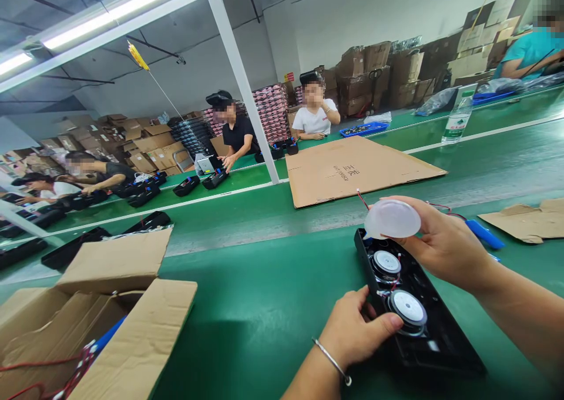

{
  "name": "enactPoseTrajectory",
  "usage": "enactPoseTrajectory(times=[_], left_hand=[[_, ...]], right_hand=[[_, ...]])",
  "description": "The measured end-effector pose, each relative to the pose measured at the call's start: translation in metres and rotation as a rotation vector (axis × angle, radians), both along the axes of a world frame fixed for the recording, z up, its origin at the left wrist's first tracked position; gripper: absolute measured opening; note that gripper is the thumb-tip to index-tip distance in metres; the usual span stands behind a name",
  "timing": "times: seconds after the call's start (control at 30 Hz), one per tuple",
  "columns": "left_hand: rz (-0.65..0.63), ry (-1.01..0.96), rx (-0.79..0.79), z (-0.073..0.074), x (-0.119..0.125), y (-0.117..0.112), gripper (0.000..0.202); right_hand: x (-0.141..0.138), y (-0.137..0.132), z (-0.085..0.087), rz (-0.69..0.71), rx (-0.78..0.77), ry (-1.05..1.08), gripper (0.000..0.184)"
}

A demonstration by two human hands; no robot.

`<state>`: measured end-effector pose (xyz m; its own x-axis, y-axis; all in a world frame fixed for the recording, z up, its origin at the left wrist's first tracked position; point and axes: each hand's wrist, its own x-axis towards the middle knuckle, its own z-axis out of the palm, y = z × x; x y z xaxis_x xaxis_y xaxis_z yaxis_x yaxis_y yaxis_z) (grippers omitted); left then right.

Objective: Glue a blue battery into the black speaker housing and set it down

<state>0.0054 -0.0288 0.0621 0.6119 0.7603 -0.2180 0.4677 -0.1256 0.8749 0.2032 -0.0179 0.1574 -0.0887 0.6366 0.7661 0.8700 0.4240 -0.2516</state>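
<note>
- Leftmost, an open cardboard box (132,341) stands at the near corner of the green worktop (264,306); red wires and a blue part show inside it. No print legible on its flaps.
- Behind it, black housings (147,221) lie along the far lane, where seated co-workers handle similar units.
- At centre, a flat cardboard sheet (352,168) lies on the worktop; it bears dark printed characters, too small to read.
- Left hand (356,329), bracelet on the wrist, is closed on the near left edge of the black speaker housing (440,341), thumb lying beside the nearer speaker driver (409,311).
- The housing lies flat on the worktop, at lower right, with a second driver (386,264) just beyond the first.
- Right hand (445,247) grips a translucent white dome (392,219) in its fingertips, held above the far end of the housing.
- A blue battery cell (484,234) on red wire lies just right of that hand.
- Far right, a plastic bottle (458,115) stands upright; label unreadable.
</note>
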Motion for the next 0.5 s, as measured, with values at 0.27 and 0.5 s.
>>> enactPoseTrajectory(times=[0.27,0.5], left_hand=[[-0.017,0.012,0.000,0.0034,-0.0010,-0.0004,0.046],[-0.014,-0.012,-0.002,0.0047,-0.0011,-0.0007,0.046]], right_hand=[[-0.0009,-0.0011,0.0007,-0.001,0.014,-0.012,0.032],[-0.0009,-0.0015,-0.0001,0.019,0.010,0.011,0.032]])
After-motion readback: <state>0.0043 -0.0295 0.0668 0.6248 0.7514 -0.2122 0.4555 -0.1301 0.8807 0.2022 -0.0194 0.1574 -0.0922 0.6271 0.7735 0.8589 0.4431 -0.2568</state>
